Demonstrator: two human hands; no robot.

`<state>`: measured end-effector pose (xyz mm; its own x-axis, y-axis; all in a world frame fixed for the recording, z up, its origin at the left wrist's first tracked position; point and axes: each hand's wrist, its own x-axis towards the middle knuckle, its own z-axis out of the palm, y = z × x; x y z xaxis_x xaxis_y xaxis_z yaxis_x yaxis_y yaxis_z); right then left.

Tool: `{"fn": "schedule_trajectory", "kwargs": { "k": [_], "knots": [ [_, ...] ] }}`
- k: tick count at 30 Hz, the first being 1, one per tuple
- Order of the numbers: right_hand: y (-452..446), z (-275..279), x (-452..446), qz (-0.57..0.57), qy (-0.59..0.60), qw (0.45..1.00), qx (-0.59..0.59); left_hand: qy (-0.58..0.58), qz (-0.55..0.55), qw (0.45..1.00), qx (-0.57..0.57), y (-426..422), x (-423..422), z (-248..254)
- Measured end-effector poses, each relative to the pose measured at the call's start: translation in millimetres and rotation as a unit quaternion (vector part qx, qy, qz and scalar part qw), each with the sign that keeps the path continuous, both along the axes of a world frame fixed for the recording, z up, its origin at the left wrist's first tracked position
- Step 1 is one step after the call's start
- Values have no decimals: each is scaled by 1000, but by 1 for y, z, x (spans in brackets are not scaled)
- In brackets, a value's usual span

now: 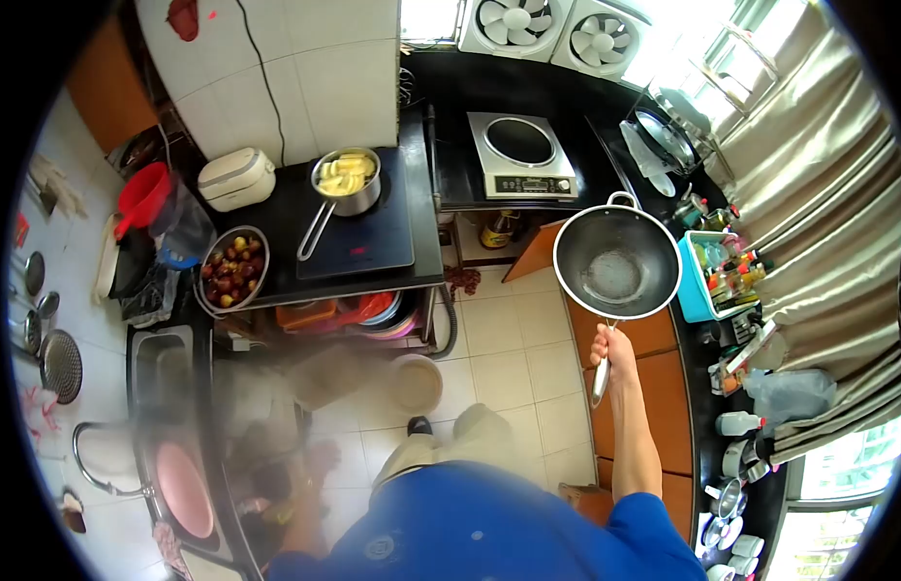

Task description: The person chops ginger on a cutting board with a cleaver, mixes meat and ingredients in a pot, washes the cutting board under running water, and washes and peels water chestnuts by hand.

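My right hand (616, 354) is wrapped round the long handle of a dark wok (617, 259). The wok has a pale rim, a small loop handle on its far side and a worn greyish patch inside. It is held up over the floor, beside the orange cabinets on the right. My left hand (318, 467) hangs low at the left, near the sink counter. A hazy smear covers it, so its fingers cannot be made out.
An induction cooker (523, 155) sits on the back counter. A saucepan of yellow pieces (346, 176) stands on the black hob (388, 237), beside a bowl of dark red fruit (234, 270). A pink basin (185, 490) is at the sink; a blue basket (698, 281) holds bottles.
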<state>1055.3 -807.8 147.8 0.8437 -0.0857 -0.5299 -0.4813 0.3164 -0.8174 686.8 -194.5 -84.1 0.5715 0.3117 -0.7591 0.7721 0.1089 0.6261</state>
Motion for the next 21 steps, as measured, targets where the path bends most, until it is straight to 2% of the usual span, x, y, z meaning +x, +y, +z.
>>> {"fn": "schedule_trajectory", "kwargs": {
  "k": [2, 3, 4, 5, 7, 9, 11, 12, 13, 15, 16, 17, 18, 19, 21],
  "knots": [
    [-15, -12, 42, -24, 29, 988, 150, -58, 18, 998, -28, -7, 40, 15],
    [-18, -19, 63, -35, 41, 973, 223, -62, 18, 998, -28, -3, 48, 2],
    [-20, -28, 85, -42, 42, 966, 251, -96, -69, 991, 57, 4, 48, -23],
    [-20, -33, 110, -39, 58, 952, 299, -58, -34, 997, 35, -8, 65, 0],
    [-11, -43, 155, -24, 55, 941, 332, -14, 5, 1000, 18, -25, 82, 26],
    [6, -45, 207, -31, 67, 933, 351, -21, 78, 997, -14, -32, 53, 9],
    [17, -50, 260, 20, 66, 937, 341, -35, 119, 986, -109, -27, 5, -18],
    [22, -51, 285, 35, 75, 931, 356, -13, 216, 940, -262, -30, -9, -16],
    [31, -48, 310, 46, 77, 935, 343, 5, 307, 860, -407, -41, -1, 1],
    [47, -50, 360, 79, 76, 936, 335, -147, 296, 711, -620, -83, -9, 13],
    [56, -52, 384, 102, 49, 938, 328, -146, 304, 713, -615, -101, -13, 26],
    [63, -59, 408, 121, 42, 934, 332, -66, 316, 843, -430, -114, -10, 41],
    [72, -62, 430, 121, 43, 934, 333, 22, 311, 924, -222, -129, -1, 51],
    [79, -65, 449, 121, 44, 935, 331, 28, 317, 922, -219, -148, 10, 56],
    [87, -85, 486, 150, 44, 917, 366, 43, 287, 954, -80, -179, 28, 61]
  ]
}}
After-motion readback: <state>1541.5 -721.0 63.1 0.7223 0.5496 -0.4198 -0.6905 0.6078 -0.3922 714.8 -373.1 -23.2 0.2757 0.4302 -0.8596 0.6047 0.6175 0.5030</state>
